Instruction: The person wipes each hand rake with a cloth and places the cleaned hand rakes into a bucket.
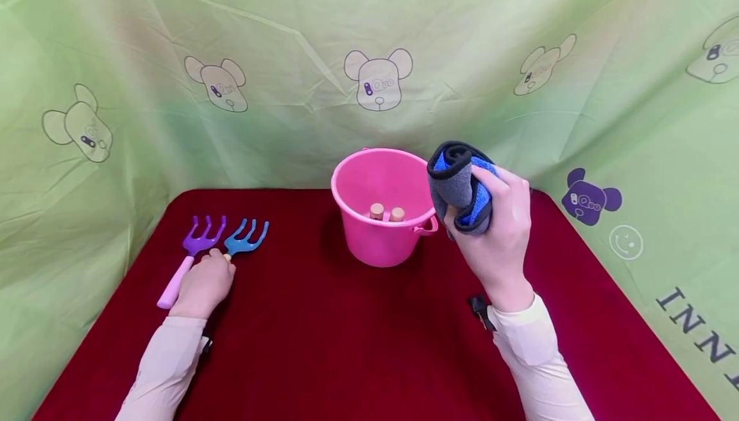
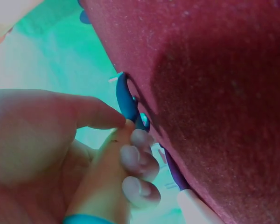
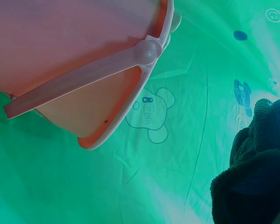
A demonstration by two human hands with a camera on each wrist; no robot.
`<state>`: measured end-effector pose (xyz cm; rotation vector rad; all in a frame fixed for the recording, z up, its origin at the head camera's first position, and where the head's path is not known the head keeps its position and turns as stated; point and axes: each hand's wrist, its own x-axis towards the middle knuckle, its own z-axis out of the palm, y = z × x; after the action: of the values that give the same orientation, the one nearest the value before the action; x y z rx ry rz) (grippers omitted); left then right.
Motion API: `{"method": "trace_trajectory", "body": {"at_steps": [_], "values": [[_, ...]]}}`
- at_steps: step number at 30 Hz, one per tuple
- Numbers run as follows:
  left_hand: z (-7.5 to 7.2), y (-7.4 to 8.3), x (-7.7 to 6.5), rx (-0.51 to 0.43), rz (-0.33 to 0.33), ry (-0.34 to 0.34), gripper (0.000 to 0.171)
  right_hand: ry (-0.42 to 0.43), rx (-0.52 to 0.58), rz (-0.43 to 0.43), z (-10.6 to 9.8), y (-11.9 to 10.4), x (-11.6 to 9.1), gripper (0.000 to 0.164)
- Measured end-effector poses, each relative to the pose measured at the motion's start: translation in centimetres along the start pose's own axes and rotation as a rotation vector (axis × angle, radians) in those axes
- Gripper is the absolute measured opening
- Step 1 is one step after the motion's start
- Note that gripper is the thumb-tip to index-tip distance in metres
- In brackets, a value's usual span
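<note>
My left hand [image 1: 206,283] grips a small blue toy rake [image 1: 246,237] at the left of the table; in the left wrist view its pale handle [image 2: 102,175] lies between thumb and curled fingers. Just left of it, a purple rake [image 1: 202,240] with a pink handle rests on the cloth. Up at the right, my right hand [image 1: 501,235] holds a bundled grey and blue towel [image 1: 453,183] with black edging, raised beside the rim of a pink bucket [image 1: 378,244]. The towel overlaps the bucket's right edge in the head view. Inside the bucket, two pale wooden ends [image 1: 376,211] show.
A dark red cloth [image 1: 346,344] covers the table. Green curtains [image 1: 288,23] printed with bear heads hang behind and at both sides. The bucket's handle [image 3: 84,77] hangs down along its side in the right wrist view.
</note>
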<state>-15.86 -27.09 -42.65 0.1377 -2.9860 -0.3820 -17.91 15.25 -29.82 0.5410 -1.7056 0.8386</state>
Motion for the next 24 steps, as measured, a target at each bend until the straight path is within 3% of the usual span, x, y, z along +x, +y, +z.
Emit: {"method": "trace_trajectory", "body": {"at_steps": [8,18,24], "values": [[0.1,0.7,0.1,0.013,0.008,0.079,0.037,-0.006,-0.009,-0.006,-0.2,0.2,-0.2,0.044],[-1.3,2.2,0.3,0.053,0.124,0.439,0.031,-0.015,-0.009,-0.014,-0.1,0.3,-0.3,0.044],[-3.9,4.1,0.8,0.053,0.143,0.526,0.032,-0.012,-0.021,-0.017,-0.1,0.2,-0.3,0.045]]}}
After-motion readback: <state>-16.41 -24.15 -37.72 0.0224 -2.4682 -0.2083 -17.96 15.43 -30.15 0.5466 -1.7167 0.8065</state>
